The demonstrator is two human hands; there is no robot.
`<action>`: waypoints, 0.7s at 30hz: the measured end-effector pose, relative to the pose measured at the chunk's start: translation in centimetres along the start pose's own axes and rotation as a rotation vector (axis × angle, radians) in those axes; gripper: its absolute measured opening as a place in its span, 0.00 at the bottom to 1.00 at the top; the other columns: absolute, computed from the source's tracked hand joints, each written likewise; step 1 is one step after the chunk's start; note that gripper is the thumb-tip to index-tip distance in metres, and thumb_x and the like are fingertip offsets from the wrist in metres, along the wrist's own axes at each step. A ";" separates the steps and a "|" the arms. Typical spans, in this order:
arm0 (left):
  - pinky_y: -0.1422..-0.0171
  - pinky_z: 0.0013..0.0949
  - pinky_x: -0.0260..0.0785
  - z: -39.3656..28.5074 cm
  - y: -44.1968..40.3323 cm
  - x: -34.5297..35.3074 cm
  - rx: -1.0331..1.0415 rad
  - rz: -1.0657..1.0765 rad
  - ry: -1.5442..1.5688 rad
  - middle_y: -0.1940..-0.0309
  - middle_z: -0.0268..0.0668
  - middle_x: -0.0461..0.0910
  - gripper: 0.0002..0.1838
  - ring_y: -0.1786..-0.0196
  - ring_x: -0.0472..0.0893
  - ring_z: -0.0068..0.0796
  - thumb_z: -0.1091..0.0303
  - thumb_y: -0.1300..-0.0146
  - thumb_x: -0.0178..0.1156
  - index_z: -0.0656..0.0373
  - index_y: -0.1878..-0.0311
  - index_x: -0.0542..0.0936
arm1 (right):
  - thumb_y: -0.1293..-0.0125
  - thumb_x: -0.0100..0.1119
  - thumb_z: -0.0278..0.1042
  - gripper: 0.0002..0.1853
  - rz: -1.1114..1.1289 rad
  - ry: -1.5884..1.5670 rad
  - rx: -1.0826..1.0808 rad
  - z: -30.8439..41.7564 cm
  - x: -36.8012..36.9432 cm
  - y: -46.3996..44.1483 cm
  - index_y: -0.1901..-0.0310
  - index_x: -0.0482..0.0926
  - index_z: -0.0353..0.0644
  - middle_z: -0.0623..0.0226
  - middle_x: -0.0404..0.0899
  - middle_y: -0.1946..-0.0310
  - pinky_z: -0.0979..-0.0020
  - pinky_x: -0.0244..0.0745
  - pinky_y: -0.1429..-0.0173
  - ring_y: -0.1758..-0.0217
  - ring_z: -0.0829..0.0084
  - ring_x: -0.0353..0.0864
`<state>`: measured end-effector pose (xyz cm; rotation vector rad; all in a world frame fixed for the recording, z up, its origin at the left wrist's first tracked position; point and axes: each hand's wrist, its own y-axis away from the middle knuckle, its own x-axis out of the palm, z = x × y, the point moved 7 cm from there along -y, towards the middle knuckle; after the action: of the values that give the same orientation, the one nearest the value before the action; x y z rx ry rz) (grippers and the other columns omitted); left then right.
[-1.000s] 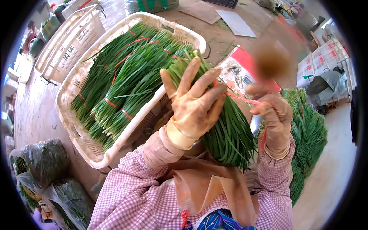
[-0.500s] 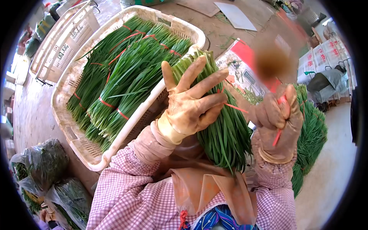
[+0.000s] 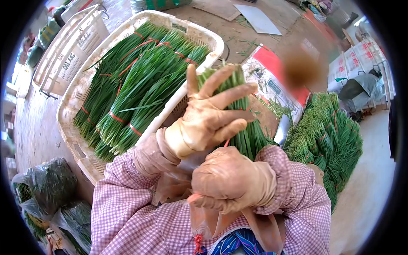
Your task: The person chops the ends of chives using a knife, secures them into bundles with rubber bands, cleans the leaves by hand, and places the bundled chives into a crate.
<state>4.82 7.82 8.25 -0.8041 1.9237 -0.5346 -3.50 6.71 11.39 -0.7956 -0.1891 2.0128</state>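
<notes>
My left hand [image 3: 208, 117], in a stained, pale rubber glove, is pressed around an upright bunch of garlic chives [image 3: 251, 138], its fingers fanned across the stalks. The cut ends stick up above the fingers and the green leaves hang down. My right hand [image 3: 231, 178], gloved too, is a closed fist just below, in front of the leaves. A short bit of red tie [image 3: 227, 143] shows between the bunch and this fist; the rest of the tie is hidden. To the left, tied bunches of chives [image 3: 140, 91] lie in a white plastic basket [image 3: 174, 102].
A heap of chives [image 3: 327, 140] lies at my right, beside a metal blade [image 3: 282, 129]. Ahead is a red and white printed sheet [image 3: 272, 70] with scraps on it. Another white basket [image 3: 78, 49] stands at the far left. Filled plastic bags [image 3: 51, 180] sit lower left.
My right fist has swung from the right side across to the left and down, pulling the red tie past the front of the bunch. My left hand stays on the chives.
</notes>
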 end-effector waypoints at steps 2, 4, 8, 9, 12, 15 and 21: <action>0.23 0.63 0.13 -0.1 0.0 0.4 0.115 -0.079 -0.081 0.35 0.32 0.75 0.08 0.24 0.59 0.46 0.56 0.40 0.63 0.45 0.67 0.88 | 0.36 0.62 0.36 0.13 -0.032 0.021 0.003 -0.4 0.8 -0.4 0.75 0.73 0.43 0.63 0.70 0.80 0.60 0.65 0.75 0.80 0.57 0.71; 0.24 0.64 0.11 0.1 -0.1 0.8 0.148 -0.033 -0.047 0.34 0.36 0.75 0.11 0.23 0.57 0.49 0.56 0.36 0.58 0.45 0.63 0.88 | 0.36 0.62 0.35 0.18 -0.056 0.067 -0.016 -0.8 1.5 -1.3 0.80 0.68 0.44 0.65 0.65 0.84 0.61 0.60 0.77 0.83 0.59 0.66; 0.27 0.68 0.08 0.8 0.5 1.8 0.238 -0.051 0.087 0.32 0.33 0.71 0.09 0.22 0.55 0.49 0.55 0.36 0.60 0.45 0.64 0.86 | 0.35 0.62 0.37 0.18 0.026 0.089 0.017 -2.8 5.0 -1.4 0.81 0.68 0.44 0.64 0.64 0.86 0.60 0.63 0.79 0.84 0.60 0.68; 0.27 0.69 0.08 0.9 0.4 1.7 0.230 -0.023 0.132 0.30 0.32 0.70 0.09 0.21 0.53 0.48 0.55 0.35 0.59 0.44 0.64 0.86 | 0.35 0.62 0.38 0.18 0.051 0.178 0.056 -3.8 5.4 -1.5 0.80 0.69 0.44 0.64 0.66 0.86 0.60 0.64 0.79 0.84 0.59 0.69; 0.28 0.72 0.08 0.8 0.3 1.7 0.229 -0.019 0.030 0.30 0.31 0.68 0.09 0.21 0.51 0.49 0.52 0.35 0.58 0.41 0.63 0.86 | 0.36 0.62 0.40 0.15 0.184 0.280 0.159 -4.5 5.9 -0.4 0.77 0.74 0.43 0.63 0.70 0.84 0.60 0.69 0.75 0.80 0.57 0.73; 0.30 0.76 0.11 -0.3 0.5 1.4 0.191 -0.066 -0.040 0.28 0.34 0.66 0.12 0.20 0.48 0.52 0.50 0.40 0.61 0.44 0.61 0.85 | 0.37 0.64 0.46 0.15 0.511 -0.279 0.195 -2.5 6.3 2.7 0.71 0.79 0.41 0.58 0.78 0.63 0.58 0.75 0.59 0.63 0.56 0.79; 0.22 0.60 0.16 -2.9 3.3 -0.5 -0.007 -0.347 -0.506 0.27 0.48 0.64 0.35 0.20 0.49 0.54 0.44 0.41 0.63 0.51 0.34 0.75 | 0.49 0.77 0.44 0.51 -0.643 0.205 0.495 -1.5 -8.2 8.3 0.30 0.56 0.34 0.51 0.61 0.32 0.61 0.66 0.30 0.34 0.59 0.70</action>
<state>1.45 10.55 7.74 -1.1631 1.3304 -0.4729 -5.62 -4.78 10.46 -0.5250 0.1564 1.2803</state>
